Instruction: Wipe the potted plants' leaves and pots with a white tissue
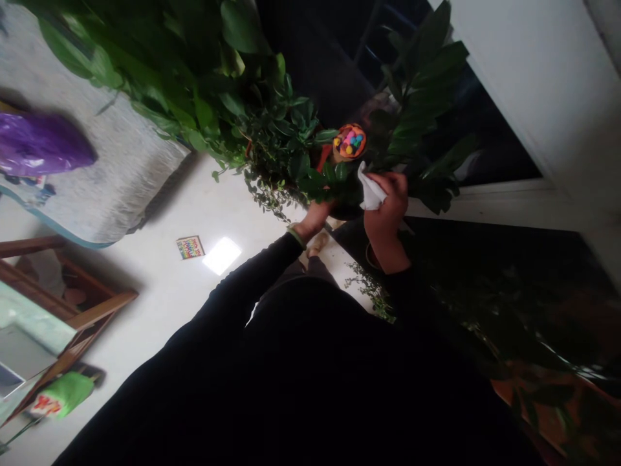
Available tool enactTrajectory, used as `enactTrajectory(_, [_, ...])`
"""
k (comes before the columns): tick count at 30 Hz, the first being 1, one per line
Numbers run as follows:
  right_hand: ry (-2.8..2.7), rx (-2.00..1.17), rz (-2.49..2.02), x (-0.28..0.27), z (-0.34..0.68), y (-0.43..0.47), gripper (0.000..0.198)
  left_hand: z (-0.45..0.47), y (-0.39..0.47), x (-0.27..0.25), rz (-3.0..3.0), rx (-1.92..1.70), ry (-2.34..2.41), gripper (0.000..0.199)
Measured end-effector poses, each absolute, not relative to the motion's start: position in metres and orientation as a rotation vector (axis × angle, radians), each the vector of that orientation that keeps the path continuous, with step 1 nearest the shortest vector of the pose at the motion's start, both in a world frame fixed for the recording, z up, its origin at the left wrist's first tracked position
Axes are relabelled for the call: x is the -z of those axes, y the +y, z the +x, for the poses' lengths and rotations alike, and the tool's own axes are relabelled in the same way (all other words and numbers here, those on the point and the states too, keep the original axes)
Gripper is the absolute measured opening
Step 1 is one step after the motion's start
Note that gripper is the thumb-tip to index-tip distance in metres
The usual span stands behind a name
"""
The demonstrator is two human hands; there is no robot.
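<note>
My right hand (391, 204) is closed around a folded white cloth (371, 189), which sticks up past the fingers. It is beside the dark green leaves of a potted plant (334, 176). Low at the left of that plant is my left hand (314, 220), with a band on its wrist. Its fingers are hidden among the leaves and the dark pot, so their grip does not show. Just beyond both hands stands a small orange bowl (363, 144) filled with colourful round pieces.
Dense foliage (194, 84) spreads at the upper left, and a tall leafy stem (422, 110) rises at the right. A dark ledge (485, 246) runs along the right. On the pale floor lies a colourful booklet (190, 247). A bed with a purple bag (41, 144) and a wooden-framed table (101, 310) stand left.
</note>
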State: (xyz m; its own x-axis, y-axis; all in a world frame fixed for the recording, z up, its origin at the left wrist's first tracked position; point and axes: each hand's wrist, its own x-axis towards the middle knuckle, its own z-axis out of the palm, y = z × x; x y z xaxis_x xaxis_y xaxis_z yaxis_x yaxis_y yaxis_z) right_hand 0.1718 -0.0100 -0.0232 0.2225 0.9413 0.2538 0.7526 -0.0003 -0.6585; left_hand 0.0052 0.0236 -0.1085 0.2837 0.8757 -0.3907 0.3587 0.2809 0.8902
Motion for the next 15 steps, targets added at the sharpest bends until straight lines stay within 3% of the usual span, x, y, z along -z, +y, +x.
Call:
enactTrajectory(7, [-1.801,-0.599,-1.752,0.023,0.160,0.026,0.042,0.019,0.028,0.107,1.189,-0.589,1.256,0.043])
enactTrajectory(15, [-1.972,-0.776,-1.713,0.034,0.180,0.005,0.056,0.009,0.027,0.117,1.149,-0.559,1.294,0.030])
